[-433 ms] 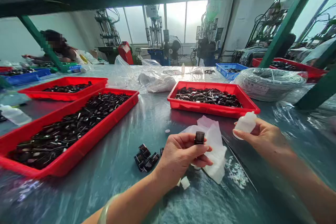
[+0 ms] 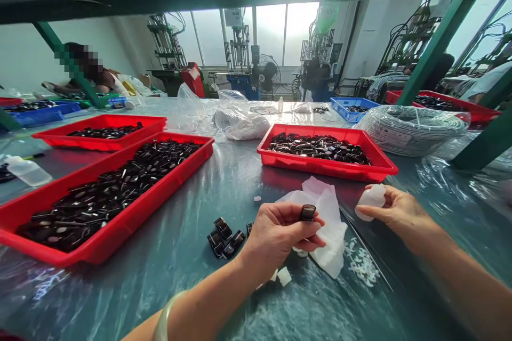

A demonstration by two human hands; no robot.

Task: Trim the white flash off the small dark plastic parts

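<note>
Near the lower centre, the left hand [image 2: 276, 232] pinches a small black part [image 2: 308, 212], its lower end hidden by fingertips. Right of it, the right hand [image 2: 404, 213] grasps a translucent white bottle [image 2: 372, 201], partly covered by fingers; its contents are hard to make out. The lower frame edge cuts off the left forearm [image 2: 212, 298].

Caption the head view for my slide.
Left hand holding a small black part, right hand a white bottle, before red trays of black parts.

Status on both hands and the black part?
Left hand: pinching small black part, raised. Right hand: gripping translucent bottle, apart from it. Nothing visible between them at that height; white cloth below.
</note>
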